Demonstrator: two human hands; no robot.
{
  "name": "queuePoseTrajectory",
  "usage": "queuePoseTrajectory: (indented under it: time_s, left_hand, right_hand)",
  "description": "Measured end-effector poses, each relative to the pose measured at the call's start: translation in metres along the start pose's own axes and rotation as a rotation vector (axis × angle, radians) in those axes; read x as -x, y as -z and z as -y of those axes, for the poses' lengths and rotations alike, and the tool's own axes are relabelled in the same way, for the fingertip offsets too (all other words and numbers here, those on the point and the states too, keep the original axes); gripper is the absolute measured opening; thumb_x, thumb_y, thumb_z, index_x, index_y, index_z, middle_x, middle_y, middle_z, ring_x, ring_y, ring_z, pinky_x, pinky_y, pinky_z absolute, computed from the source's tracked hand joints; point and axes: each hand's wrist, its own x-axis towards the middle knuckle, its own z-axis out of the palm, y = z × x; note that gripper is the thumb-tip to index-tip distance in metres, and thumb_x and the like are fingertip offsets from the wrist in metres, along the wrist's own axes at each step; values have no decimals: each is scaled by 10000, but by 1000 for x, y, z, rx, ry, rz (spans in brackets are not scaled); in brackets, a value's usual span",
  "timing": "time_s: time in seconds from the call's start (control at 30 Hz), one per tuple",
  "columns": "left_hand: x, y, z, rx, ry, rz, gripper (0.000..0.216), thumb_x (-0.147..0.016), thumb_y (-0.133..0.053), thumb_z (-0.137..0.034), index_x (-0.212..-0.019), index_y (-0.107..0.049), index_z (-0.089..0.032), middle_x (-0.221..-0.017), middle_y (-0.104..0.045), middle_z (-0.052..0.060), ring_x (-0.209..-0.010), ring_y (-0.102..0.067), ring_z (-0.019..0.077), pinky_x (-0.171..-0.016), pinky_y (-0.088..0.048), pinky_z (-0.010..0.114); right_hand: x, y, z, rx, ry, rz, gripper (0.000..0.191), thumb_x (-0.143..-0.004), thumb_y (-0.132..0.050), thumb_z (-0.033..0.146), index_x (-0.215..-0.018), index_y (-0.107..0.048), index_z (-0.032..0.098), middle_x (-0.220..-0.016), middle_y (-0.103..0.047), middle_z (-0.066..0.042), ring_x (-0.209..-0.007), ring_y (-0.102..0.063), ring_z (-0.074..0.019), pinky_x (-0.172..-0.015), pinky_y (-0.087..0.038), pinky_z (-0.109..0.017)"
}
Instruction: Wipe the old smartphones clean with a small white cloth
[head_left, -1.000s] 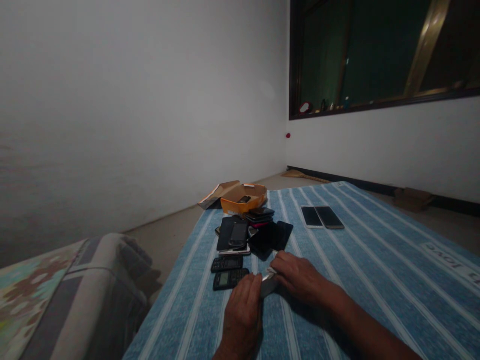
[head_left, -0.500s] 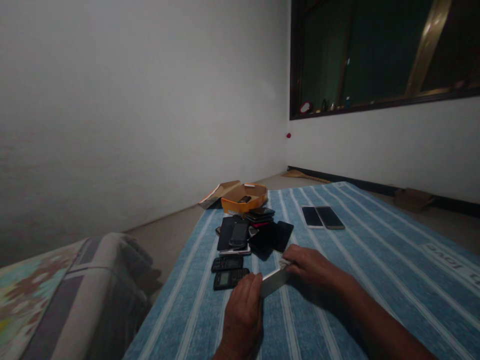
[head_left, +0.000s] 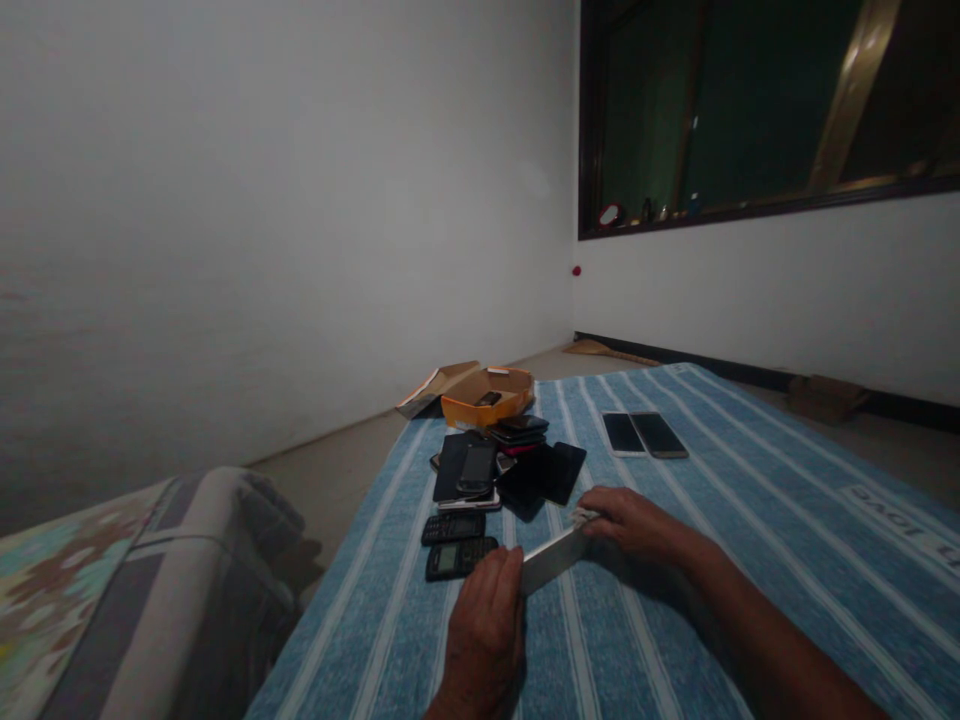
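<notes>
My left hand [head_left: 484, 625] is closed on the near-left end of a thin, silvery-edged smartphone [head_left: 551, 562], tilted up over the striped cloth; its screen is turned from view. At the phone's far-right end, my right hand [head_left: 634, 522] pinches a small crumpled white wiping cloth [head_left: 581, 516] against the edge. Just beyond my left fingers lie two black keypad phones, the nearer one [head_left: 459, 558] partly behind them and the farther one [head_left: 454, 527] above it. A pile of dark phones [head_left: 480, 468] lies past those.
An open orange cardboard box [head_left: 487, 410] with a small phone inside stands behind the pile. Two smartphones [head_left: 645, 435] lie side by side at the right. Blue striped cloth [head_left: 750, 540] covers the surface. A draped blanket [head_left: 202, 590] is at the left, near the white wall [head_left: 300, 200].
My right hand has slid slightly right along the phone with the white cloth, exposing more of its edge. My left hand keeps its grip in nearly the same place.
</notes>
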Motion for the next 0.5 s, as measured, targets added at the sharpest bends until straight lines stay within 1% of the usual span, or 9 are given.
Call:
queuePoseTrajectory:
  time_s: [0.13,0.23,0.4,0.5]
  left_hand:
    - [0,-1,0,-3,-1,6,313,-962,-430,-91,-1248,-553,-125,-1041,-702,140,-974,-697,235,-840,-601,343]
    - [0,-1,-1,-4,-6,-4,308,-965,-417,-86,-1240,-554,-117,-1043,-702,143,-979,-694,233,-843,-600,341]
    - [0,-1,0,-13,-13,-9,317,-972,-410,-98,-1253,-554,-125,-1062,-707,145,-992,-698,236,-842,-604,350]
    - [0,-1,0,7,-13,-10,330,-968,-413,-93,-1264,-549,-141,-1049,-708,134,-972,-704,228,-823,-610,342]
  right_hand:
    - [0,-1,-2,-176,-40,6,70,-811,-542,216,-774,-593,187,-771,-587,0,-745,-540,-159,-656,-380,-259]
    - [1,-6,-8,-340,-69,15,75,-789,-573,250,-777,-597,180,-744,-566,7,-716,-530,-148,-635,-378,-255]
    - [2,-19,-20,-739,-127,5,223,-752,-682,362,-818,-603,164,-728,-554,14,-671,-526,-130,-624,-396,-256]
    - [3,-24,-25,-829,-162,-13,247,-720,-724,350,-825,-610,158,-707,-545,21,-644,-518,-119,-595,-379,-246]
